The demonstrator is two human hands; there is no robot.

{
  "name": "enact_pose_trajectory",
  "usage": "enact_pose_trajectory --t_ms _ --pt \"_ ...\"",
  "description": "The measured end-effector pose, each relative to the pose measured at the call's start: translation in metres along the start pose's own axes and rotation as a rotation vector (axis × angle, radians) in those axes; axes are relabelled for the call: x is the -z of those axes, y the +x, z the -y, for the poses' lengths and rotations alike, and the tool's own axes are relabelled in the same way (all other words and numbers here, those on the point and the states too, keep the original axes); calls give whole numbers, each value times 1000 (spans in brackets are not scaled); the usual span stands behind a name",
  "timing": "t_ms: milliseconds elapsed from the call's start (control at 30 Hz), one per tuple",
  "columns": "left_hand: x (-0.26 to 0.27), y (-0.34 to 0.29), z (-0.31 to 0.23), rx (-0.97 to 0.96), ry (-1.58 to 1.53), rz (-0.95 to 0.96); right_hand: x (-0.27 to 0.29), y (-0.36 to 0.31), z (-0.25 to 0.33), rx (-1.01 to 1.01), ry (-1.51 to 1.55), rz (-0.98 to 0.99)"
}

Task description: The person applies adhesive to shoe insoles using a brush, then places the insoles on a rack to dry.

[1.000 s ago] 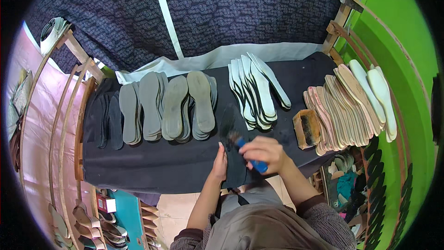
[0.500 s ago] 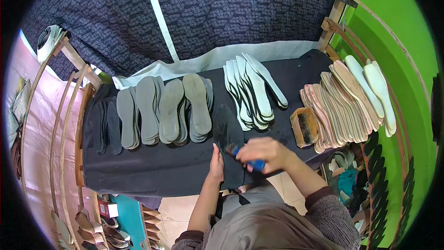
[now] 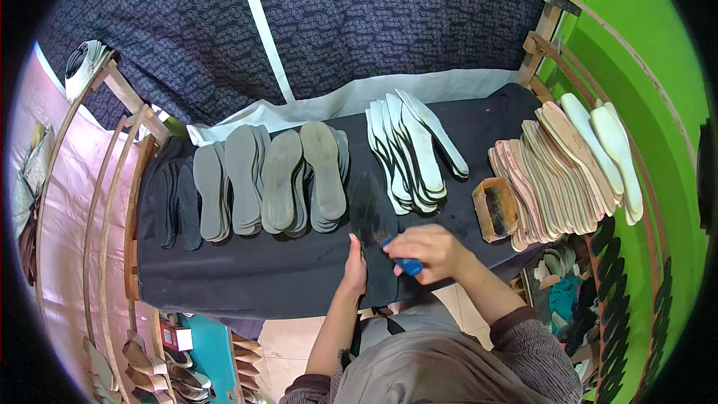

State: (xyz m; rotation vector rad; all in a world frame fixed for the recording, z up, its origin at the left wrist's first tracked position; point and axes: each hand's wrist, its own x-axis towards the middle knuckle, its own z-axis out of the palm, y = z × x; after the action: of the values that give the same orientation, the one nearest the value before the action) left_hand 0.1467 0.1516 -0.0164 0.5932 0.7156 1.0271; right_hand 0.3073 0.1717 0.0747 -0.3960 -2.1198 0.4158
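On the desk (image 3: 247,273), the right hand (image 3: 430,253) has its grip clamped around a blue-handled brush (image 3: 409,265), whose blurred bristle end points left over a black sole-shaped piece (image 3: 366,198). The piece lies just left of that grip, its long axis running near to far. The left hand (image 3: 356,268) is nearer, right at the piece's left edge, thumb up, fingers hidden, so I cannot tell whether its grip is closed.
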Motion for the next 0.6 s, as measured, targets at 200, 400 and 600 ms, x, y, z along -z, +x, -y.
enact_pose_trajectory --t_ms 200,400,600 --pt "24 1 7 72 44 160 4 16 -11 -37 -57 -179" --pt "6 -2 0 45 93 168 14 31 -25 52 -216 -304" --pt "13 -1 5 56 90 53 3 9 -9 -79 -66 -239"
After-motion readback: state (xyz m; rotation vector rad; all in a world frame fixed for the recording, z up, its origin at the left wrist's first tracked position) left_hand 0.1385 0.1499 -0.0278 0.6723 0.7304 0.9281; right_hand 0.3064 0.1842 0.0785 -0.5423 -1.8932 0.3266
